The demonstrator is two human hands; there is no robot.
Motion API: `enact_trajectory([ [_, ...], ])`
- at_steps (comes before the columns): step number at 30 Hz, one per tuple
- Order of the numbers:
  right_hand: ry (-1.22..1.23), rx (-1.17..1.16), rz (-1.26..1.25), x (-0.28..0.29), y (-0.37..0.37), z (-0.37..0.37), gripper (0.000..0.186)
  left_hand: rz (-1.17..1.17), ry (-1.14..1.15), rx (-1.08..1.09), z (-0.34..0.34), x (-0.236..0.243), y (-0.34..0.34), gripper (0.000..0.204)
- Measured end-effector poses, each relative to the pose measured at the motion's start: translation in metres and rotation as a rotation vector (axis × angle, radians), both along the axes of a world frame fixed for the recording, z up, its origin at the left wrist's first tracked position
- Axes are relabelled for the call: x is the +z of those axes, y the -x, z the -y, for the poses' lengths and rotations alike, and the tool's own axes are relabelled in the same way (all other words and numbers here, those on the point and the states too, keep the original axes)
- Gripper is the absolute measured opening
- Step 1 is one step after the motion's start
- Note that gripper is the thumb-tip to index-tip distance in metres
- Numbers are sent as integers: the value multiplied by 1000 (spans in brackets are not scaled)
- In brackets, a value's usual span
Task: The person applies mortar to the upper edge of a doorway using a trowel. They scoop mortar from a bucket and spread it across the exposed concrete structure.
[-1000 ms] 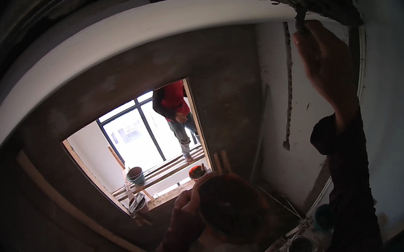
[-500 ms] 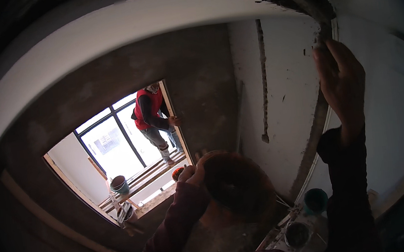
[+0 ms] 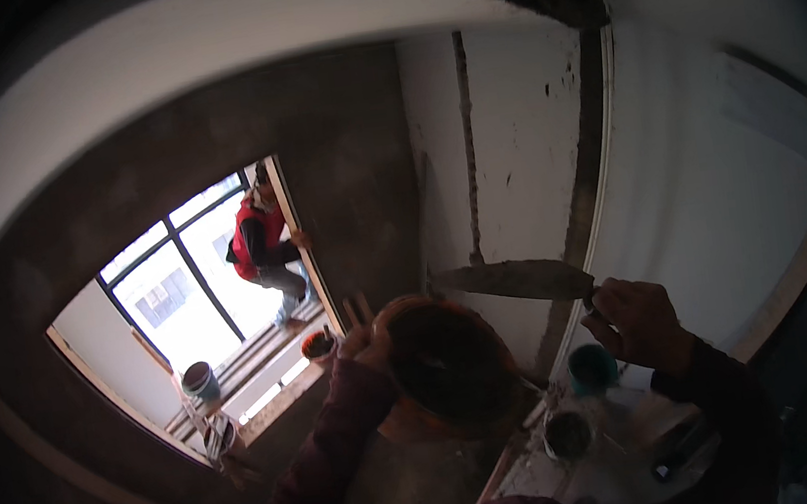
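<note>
My left hand (image 3: pixel 360 346) grips the near-left rim of a round orange bucket (image 3: pixel 414 420), held up in front of me. Its inside is dark, with a small paler spot; I cannot make out what lies in it. To the right, my right hand (image 3: pixel 642 321) is closed around the handle of a trowel (image 3: pixel 520 281). The trowel's long, grey, mortar-smeared blade points left, just above the bucket's far right rim. Most of the left hand's fingers are hidden behind the bucket's edge.
A person in a red vest (image 3: pixel 257 240) stands bent in the wood-framed window opening, on planks. A pail (image 3: pixel 200 380) and a small orange-red bucket (image 3: pixel 317 344) stand there. Lower right are a teal bucket (image 3: pixel 592 367) and a dark bucket (image 3: pixel 567 435). A dark unfinished strip (image 3: pixel 588 149) runs down the white wall.
My right hand has come down from the top of the wall strip, and the trowel blade now shows over the bucket. The person in the opening has bent lower. The view has shifted.
</note>
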State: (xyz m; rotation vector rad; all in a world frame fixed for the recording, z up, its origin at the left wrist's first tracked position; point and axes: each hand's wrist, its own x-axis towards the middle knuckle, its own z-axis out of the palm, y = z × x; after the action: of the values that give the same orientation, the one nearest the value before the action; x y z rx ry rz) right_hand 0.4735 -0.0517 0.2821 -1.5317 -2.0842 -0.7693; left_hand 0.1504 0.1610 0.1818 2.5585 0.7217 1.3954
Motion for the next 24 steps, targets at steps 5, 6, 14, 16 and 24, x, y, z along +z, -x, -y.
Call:
enact_trajectory([
  [5,376,-100,172,-22,45,15,23,188,467,-223,45,-12,48,23],
  [6,344,-107,189,-32,50,17,21,343,718,-278,54,-12,49,18],
  [14,570,15,351,-104,80,3,10,437,1255,-134,113,-42,106,25],
  [16,551,65,453,-121,87,-12,7,432,1335,-86,123,-55,118,25],
  [24,651,319,514,-175,133,-48,8,318,1226,143,155,-66,137,22],
])
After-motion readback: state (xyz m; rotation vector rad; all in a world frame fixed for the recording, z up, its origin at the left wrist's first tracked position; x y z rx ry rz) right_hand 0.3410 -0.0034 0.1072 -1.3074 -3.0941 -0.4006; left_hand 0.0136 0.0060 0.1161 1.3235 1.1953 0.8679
